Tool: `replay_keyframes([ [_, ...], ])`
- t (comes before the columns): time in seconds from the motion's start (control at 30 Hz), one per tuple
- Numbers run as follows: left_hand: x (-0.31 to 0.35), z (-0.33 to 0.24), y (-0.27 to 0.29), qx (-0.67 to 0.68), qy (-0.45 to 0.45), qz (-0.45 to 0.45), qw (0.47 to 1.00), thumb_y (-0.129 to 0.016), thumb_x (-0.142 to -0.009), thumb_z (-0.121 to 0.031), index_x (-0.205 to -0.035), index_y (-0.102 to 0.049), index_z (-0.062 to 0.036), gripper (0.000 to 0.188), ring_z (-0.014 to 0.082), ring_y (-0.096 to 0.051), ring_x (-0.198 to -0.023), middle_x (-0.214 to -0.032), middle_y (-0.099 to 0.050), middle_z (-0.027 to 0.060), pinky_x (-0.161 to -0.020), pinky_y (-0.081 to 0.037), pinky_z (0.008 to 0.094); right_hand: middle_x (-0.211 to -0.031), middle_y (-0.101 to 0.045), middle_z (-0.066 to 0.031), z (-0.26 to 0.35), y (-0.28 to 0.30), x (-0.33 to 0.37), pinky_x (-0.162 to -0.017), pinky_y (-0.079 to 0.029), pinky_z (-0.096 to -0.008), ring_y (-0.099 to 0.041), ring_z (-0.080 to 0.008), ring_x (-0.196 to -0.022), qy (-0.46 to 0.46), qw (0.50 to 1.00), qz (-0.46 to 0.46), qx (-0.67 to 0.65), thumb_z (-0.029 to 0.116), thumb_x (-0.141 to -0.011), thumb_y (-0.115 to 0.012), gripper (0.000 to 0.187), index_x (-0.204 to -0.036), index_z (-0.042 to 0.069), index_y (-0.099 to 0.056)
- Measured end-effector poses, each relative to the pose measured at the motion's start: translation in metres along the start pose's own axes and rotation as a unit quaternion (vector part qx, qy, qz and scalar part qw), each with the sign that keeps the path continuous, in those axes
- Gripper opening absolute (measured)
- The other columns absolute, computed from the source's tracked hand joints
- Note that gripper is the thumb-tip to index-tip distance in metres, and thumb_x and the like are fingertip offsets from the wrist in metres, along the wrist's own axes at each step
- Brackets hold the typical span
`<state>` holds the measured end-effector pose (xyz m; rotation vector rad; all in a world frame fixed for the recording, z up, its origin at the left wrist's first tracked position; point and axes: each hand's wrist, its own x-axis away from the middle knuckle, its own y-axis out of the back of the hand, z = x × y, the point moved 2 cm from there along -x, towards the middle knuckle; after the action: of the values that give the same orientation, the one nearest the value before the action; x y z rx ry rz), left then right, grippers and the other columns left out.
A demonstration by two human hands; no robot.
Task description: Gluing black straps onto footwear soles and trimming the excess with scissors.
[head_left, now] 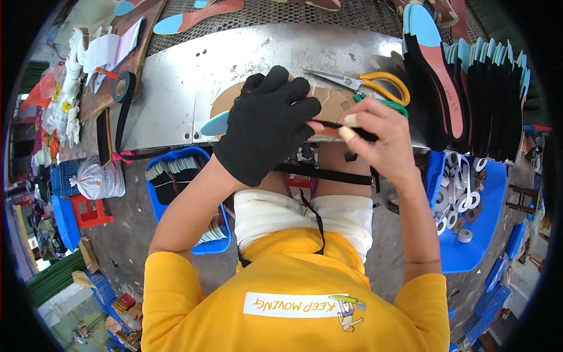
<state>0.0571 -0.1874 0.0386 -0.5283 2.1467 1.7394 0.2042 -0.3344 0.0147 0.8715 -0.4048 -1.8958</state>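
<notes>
A black knit glove covers my left hand (271,126), which lies over a shoe insole and holds it against the bench. Most of the insole is hidden under the glove; its light blue tip (215,125) shows at the left and a pink part (329,132) at the right. With pale finger covers on some fingertips, my right hand (378,138) pinches a narrow black strip (363,133) at the insole's right end. Scissors with orange handles (384,79) lie just beyond my right hand. Beside them is a green-handled tool (387,104), partly behind my fingers.
A brown board (226,101) lies on the metal bench (170,100). Black-edged insoles (487,100) stand stacked at the right. A tape roll (121,88) sits at the left. Blue bins of insoles (153,196) and white rolls (478,246) flank my legs. Mesh (264,14) runs behind.
</notes>
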Motion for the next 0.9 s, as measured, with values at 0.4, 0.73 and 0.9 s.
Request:
replay_keyframes([
  [0.4,0.031,0.004,0.058,0.290,0.074,0.277,0.913,-0.070,-0.081,-0.025,-0.103,-0.063,0.0030,0.036,0.0334,-0.060,-0.072,-0.078,-0.061,0.0135,-0.066,-0.046,0.0396,-0.060,-0.053,0.0047,0.047,0.066,-0.011,-0.047,-0.037,-0.0182,-0.047,-0.0009,-0.052,-0.264,0.938,0.141,-0.178,0.020,-0.085,-0.069,0.024,-0.074,-0.001,-0.065],
  [0.73,0.059,-0.031,0.043,0.582,0.392,-0.045,0.711,-0.063,-0.091,-0.021,-0.106,-0.065,0.0021,0.028,0.0054,-0.053,-0.078,-0.081,-0.064,0.0011,-0.069,-0.045,0.0263,-0.060,-0.053,0.0016,0.081,-0.004,0.043,-0.041,-0.029,-0.0160,-0.046,-0.0028,-0.047,-0.293,0.887,-0.113,-0.339,0.014,-0.092,-0.062,0.013,-0.099,0.003,-0.063],
  [0.9,0.039,-0.057,0.029,0.608,0.433,-0.227,0.626,-0.062,-0.093,-0.017,-0.107,-0.064,-0.0006,0.022,0.0035,-0.049,-0.075,-0.084,-0.061,-0.0037,-0.067,-0.043,0.0232,-0.078,-0.062,-0.0016,0.096,-0.026,0.030,-0.054,-0.042,-0.0181,-0.057,-0.0042,-0.062,-0.284,0.883,-0.150,-0.341,0.002,-0.087,-0.066,0.009,-0.092,-0.003,-0.060],
])
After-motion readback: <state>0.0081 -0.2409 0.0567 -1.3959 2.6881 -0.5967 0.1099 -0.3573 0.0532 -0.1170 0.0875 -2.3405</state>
